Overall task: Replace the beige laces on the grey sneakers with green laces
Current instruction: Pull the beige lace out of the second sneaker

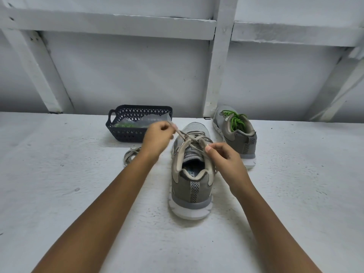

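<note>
The left hand point(157, 138) is smeared by motion, so just how its fingers point(171, 128) pinch the beige lace point(182, 135) cannot be told. The left forearm point(118, 186) covers the right part of the loose lace bundle point(129, 154) on the bench point(59, 194). In the dark basket point(126, 134), far and left, the clear bag point(149, 120) is too blurred to tell what green thing it holds.

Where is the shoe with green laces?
In the head view, the grey sneaker with green laces stands right of the beige-laced grey sneaker, by the white post.
</note>
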`<action>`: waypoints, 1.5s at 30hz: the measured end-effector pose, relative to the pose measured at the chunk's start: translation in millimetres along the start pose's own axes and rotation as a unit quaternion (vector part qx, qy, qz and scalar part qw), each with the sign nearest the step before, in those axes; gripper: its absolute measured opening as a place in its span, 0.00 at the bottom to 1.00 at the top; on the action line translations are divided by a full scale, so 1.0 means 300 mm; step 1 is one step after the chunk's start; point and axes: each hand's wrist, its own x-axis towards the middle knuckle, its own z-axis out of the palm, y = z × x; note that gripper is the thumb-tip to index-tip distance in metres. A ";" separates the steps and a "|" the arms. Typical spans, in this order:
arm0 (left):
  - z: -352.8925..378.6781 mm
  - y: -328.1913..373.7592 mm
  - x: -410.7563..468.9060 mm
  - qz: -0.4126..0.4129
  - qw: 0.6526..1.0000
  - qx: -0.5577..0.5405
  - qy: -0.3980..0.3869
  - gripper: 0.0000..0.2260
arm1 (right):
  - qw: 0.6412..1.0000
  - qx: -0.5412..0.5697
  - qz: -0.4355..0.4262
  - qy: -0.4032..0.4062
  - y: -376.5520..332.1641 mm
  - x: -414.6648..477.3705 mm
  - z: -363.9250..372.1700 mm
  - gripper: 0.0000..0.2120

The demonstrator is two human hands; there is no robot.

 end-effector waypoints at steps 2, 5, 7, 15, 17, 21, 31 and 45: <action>-0.026 0.008 0.015 -0.018 0.996 -0.055 0.073 0.11 | 1.000 -0.004 0.000 0.002 0.003 0.001 -0.001 0.04; -0.035 0.006 0.002 -0.030 0.998 -0.040 0.036 0.11 | 1.000 -0.007 0.000 0.004 0.002 0.001 0.001 0.04; -0.014 -0.008 -0.020 -0.033 0.998 0.017 -0.056 0.11 | 1.000 -0.009 -0.001 0.007 0.001 0.001 0.001 0.04; -0.001 -0.016 -0.018 0.000 0.999 -0.047 0.007 0.07 | 1.000 -0.014 0.005 0.003 -0.005 -0.004 -0.001 0.05; -0.025 -0.004 0.000 -0.015 0.991 -0.106 0.082 0.07 | 1.000 -0.019 0.007 0.002 -0.004 -0.003 -0.003 0.05; -0.017 -0.010 -0.016 -0.043 0.997 -0.060 0.028 0.10 | 1.000 -0.022 0.008 0.002 -0.001 -0.003 -0.004 0.05; 0.030 -0.023 -0.039 -0.037 0.996 -0.075 -0.041 0.09 | 1.000 -0.017 0.008 0.007 -0.001 -0.003 -0.001 0.06; 0.045 -0.010 -0.030 -0.057 0.995 -0.073 -0.029 0.11 | 1.000 -0.024 0.003 0.003 0.001 -0.002 -0.002 0.04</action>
